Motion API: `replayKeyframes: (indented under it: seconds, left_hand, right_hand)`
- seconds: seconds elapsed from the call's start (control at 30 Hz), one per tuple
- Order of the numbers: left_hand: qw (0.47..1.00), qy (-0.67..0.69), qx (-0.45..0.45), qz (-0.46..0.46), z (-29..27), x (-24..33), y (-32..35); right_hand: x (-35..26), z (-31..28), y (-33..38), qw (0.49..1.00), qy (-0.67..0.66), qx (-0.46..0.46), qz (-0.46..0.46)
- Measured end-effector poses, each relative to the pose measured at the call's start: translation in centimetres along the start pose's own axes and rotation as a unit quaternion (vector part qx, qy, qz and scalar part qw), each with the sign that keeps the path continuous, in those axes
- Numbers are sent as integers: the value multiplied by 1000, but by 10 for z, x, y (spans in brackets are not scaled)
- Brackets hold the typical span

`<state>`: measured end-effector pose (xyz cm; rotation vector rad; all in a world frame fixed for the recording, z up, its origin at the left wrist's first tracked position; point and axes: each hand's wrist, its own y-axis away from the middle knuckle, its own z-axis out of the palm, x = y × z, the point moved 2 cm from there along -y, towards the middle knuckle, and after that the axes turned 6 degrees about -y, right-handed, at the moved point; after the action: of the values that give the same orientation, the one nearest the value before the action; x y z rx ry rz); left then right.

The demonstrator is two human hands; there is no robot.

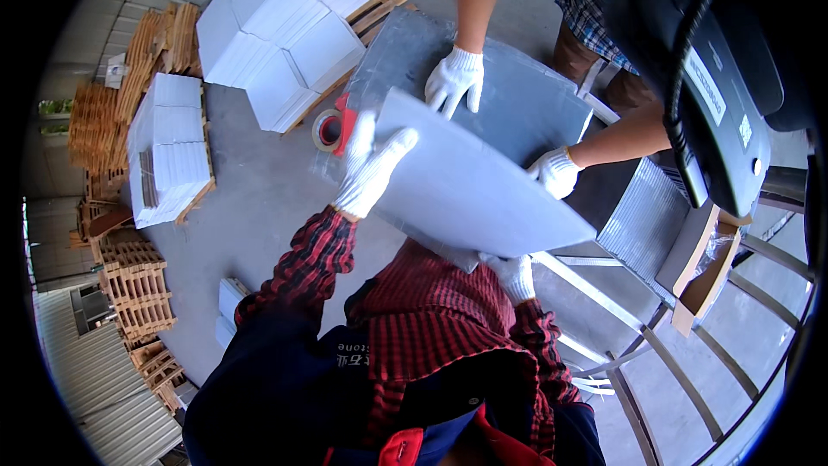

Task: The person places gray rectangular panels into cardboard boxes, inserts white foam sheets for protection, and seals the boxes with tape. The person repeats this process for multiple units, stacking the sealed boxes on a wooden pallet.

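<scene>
A thin pale grey panel (pixel 470 185) is tilted in front of me, over a grey-topped table (pixel 509 65). My left hand (pixel 373 168), in a white knitted glove, is closed on its left edge, with the thumb over the face. At the lower right edge, my right hand (pixel 515 278), also gloved, grips the panel; its fingertips are partly hidden. Across from me, a co-worker's gloved hand (pixel 454 82) rests flat on the tabletop. The co-worker's other glove (pixel 556 173) is beside the panel's right edge.
Tape (pixel 328 130) sits at the table's left by a red object (pixel 348 116). White panel stacks (pixel 280 22) and wooden pallets (pixel 134 285) stand left. On the right are an open cardboard box (pixel 711 263), metal bars (pixel 681 367) and a black device (pixel 729 121).
</scene>
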<state>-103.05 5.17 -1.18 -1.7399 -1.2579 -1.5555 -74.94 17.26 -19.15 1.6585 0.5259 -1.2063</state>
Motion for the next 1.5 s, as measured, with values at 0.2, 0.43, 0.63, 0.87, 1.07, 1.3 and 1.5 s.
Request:
replayKeyframes:
  seconds: [0.2,0.43,0.63,0.87,1.07,1.3,1.5]
  left_hand:
    - [986,-70,-81,-131,9,-39,-68]
    - [986,-81,-87,-117,42,-103,-112]
    - [969,-173,-124,-124,57,-117,-154]
    - [950,-287,-107,-59,79,-120,-193]
    - [949,-281,-131,-54,73,-120,-192]
    - [923,-354,-146,-44,77,-108,-197]
    - [931,-326,-162,-10,74,-114,-201]
  right_hand:
    - [-37,-5,40,977,-156,-9,148]
    - [-68,9,25,928,-244,272,73]
    - [-66,2,-10,913,-206,329,129]
    - [-28,-22,-67,904,-231,346,93]
    - [-22,-24,-79,890,-221,387,99]
    - [-27,-30,-80,897,-220,368,108]
    - [-34,-42,-86,897,-228,363,104]
